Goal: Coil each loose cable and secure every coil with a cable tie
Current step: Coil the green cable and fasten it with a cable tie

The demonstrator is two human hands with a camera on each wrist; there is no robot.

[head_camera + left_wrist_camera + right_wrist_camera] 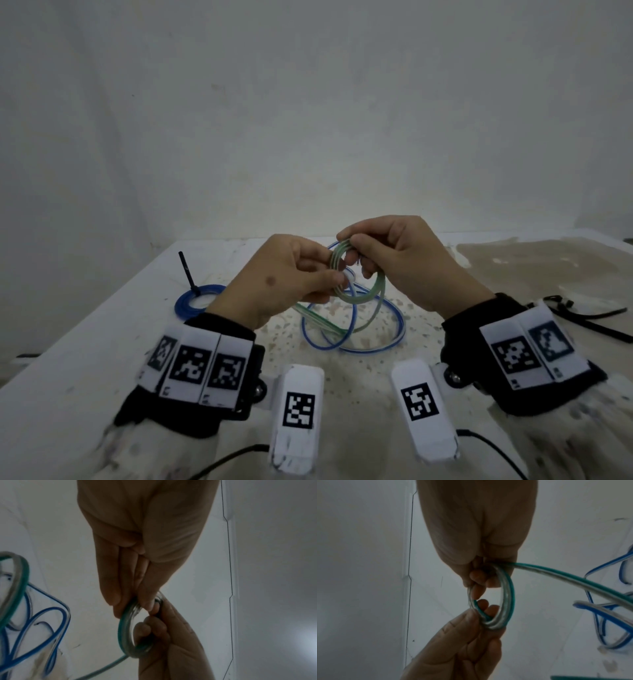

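Two hands meet above the middle of the desk [102, 359], both gripping the same green-and-clear cable [363, 297], which is wound into a small coil of several turns held clear of the desk top. The left hand [274, 284] pinches the near-left side of the coil between thumb and curled fingers; in the left wrist view its fingertips [116, 601] close over the top of the loop. The right hand [404, 260] holds the far-right side of the coil, thumb and forefinger pinched on the strands and the other fingers curled through the ring; the right wrist view shows the turns lying side by side against those fingers [477, 577]. From the coil, a loose tail of the green cable drops toward the person and runs along the desk just below the left hand.

Directly beneath the coil a blue-and-clear cable [359, 329] lies loose on the desk in wide, overlapping loops. Left of the coil, beyond the left wrist, a finished blue coil [191, 301] rests flat, bound by a black cable tie [187, 270] whose tail stands up at a slant. Right of the coil, past the right wrist, spare black cable ties [589, 315] lie on the desk. Both wrists carry black bands with white marker tags [195, 366].
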